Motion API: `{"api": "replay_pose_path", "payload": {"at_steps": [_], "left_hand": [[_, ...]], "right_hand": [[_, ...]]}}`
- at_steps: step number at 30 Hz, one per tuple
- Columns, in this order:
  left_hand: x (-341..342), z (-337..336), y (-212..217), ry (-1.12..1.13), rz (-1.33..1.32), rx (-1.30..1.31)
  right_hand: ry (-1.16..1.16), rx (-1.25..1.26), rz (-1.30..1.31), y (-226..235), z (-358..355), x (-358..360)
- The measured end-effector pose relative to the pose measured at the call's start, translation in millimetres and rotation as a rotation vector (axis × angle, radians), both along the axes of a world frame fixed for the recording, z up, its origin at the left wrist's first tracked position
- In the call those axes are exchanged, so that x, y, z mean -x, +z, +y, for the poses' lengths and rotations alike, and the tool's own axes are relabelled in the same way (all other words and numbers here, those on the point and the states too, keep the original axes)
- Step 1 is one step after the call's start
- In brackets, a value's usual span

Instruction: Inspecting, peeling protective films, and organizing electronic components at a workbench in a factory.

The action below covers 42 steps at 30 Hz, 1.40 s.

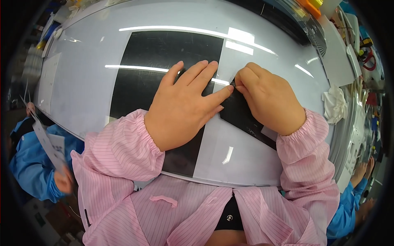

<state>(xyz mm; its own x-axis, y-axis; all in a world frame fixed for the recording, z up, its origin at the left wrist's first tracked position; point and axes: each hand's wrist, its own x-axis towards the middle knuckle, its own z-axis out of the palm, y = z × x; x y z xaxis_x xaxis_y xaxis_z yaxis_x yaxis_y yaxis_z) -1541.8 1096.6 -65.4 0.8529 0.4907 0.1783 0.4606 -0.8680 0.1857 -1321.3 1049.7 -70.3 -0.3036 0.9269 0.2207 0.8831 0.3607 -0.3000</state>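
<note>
A dark flat piece [240, 112] with a slanted lower edge lies on the glossy pale tabletop, partly beneath my right hand [269, 100]. That hand is closed, its thumb and fingertips pinching the upper corner of the piece. My left hand [184, 106] is spread over a large black sheet [143, 53] that sits flat on the table [86, 82]. Its index fingertip reaches right to the pinched corner, close against the right fingertips. The palm and wrist hide part of the sheet. Whatever lies under the right palm is hidden.
Crumpled white tissue [334, 104] lies at the right edge, below a white card [334, 53]. A long black object [271, 18] lies along the far edge. Red-handled scissors [369, 59] are at far right. A co-worker in blue sleeves [37, 164] holds something pale at left.
</note>
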Motion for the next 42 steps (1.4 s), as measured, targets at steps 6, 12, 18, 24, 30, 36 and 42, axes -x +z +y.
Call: {"api": "replay_pose_path", "payload": {"at_steps": [6, 12, 18, 24, 30, 36, 42], "left_hand": [[0, 6, 1, -0.072, -0.005, 0.035], [-3, 22, -13, -0.186, -0.291, 0.314], [-5, 21, -11, -0.205, -0.124, 0.232], [0, 11, -12, -0.149, 0.016, 0.036], [2, 10, -10, -0.161, -0.068, -0.083], [-9, -3, -18, -0.040, -0.152, -0.136], [-9, -16, -20, 0.032, -0.021, -0.207]], "right_hand": [[-0.020, 0.200, 0.340, 12, 1, -11], [0.018, 0.049, 0.242, -6, 4, -8], [0.038, -0.003, 0.185, -6, -1, -4], [0.090, 0.150, 0.150, 15, -34, -8], [0.033, 0.360, 0.174, 30, -50, 5], [-0.075, 0.033, 0.009, 10, -54, 28], [-0.065, 0.122, -0.114, 18, -73, 17]]}}
